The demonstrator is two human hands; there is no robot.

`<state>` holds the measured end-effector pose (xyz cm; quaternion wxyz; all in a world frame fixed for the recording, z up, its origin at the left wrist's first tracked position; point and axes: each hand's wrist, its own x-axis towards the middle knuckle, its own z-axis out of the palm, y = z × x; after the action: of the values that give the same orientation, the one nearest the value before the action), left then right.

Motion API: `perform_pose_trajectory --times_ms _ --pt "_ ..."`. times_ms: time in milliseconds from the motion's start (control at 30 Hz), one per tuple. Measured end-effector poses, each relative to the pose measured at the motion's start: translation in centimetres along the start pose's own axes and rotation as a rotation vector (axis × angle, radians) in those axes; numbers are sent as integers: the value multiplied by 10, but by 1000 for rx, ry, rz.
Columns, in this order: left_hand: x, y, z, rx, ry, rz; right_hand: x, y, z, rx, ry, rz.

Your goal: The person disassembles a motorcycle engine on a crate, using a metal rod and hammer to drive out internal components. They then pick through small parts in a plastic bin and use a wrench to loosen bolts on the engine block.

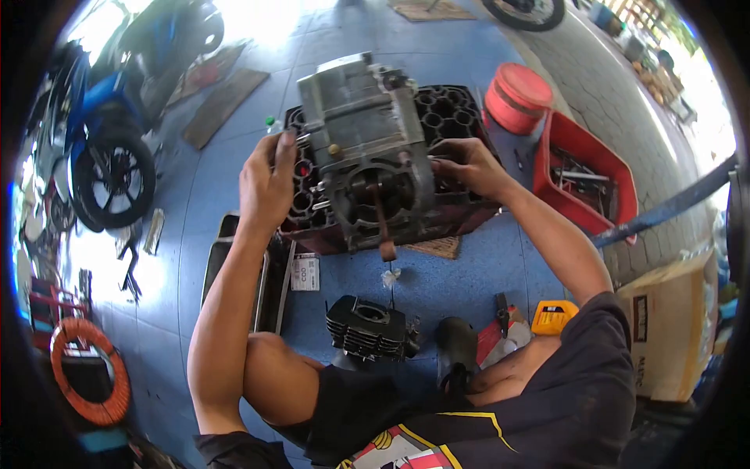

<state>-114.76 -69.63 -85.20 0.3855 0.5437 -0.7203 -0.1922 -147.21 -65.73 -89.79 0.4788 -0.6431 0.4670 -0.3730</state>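
A grey motorcycle engine crankcase (355, 121) is at or just above a dark plastic crate (457, 105); contact underneath is hidden. Its open cylinder mouth faces me, and a connecting rod (383, 223) sticks out with its small end low. My left hand (267, 180) holds the crankcase's left side, thumb raised, the other fingers mostly hidden. On the opposite side my right hand (473, 168) grips it with bent fingers. A black finned cylinder block (366, 324) lies on the floor between my legs.
To the right are a red lidded bucket (517, 98), a red bin (625, 184) of tools, a yellow bottle (553, 316) and a cardboard box (664, 336). A metal tray (285, 285) stands left of the crate. Further left are a blue motorcycle (109, 102) and an orange tyre (117, 383).
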Motion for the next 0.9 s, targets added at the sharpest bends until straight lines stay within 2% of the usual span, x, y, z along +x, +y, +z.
perform_pose_trajectory --times_ms 33,100,167,233,300,433,533,567,633,700,733,800,833,867,900 --pt "0 3 1 -15 19 -17 -3 4 1 6 29 -1" --pt "-3 2 -1 18 43 -10 -7 27 10 264 136 50" --pt "-1 -5 0 73 76 30 -14 67 21 -470 477 -416" --pt "1 -5 1 6 111 2 -30 43 35 54 425 -26" --pt "6 -6 1 -22 133 34 -35 46 53 222 438 -78" --pt "5 10 13 -16 173 110 -39 29 67 243 455 -55" --pt "6 11 23 19 180 127 -37 25 74 285 511 135" --pt "7 12 22 43 196 135 -37 24 75 288 498 128" --pt "9 30 16 177 246 172 -39 21 80 236 578 237" --pt "28 39 6 288 282 190 -42 11 78 387 412 436" --pt "45 43 1 228 216 179 -42 18 81 409 404 411" --pt "78 62 -5 340 152 215 -45 23 90 430 358 381" --pt "101 58 -3 402 123 253 -49 15 89 652 270 421" --pt "117 62 0 339 15 161 -50 9 92 868 182 470" --pt "129 62 5 273 -97 65 -49 5 96 858 157 472"
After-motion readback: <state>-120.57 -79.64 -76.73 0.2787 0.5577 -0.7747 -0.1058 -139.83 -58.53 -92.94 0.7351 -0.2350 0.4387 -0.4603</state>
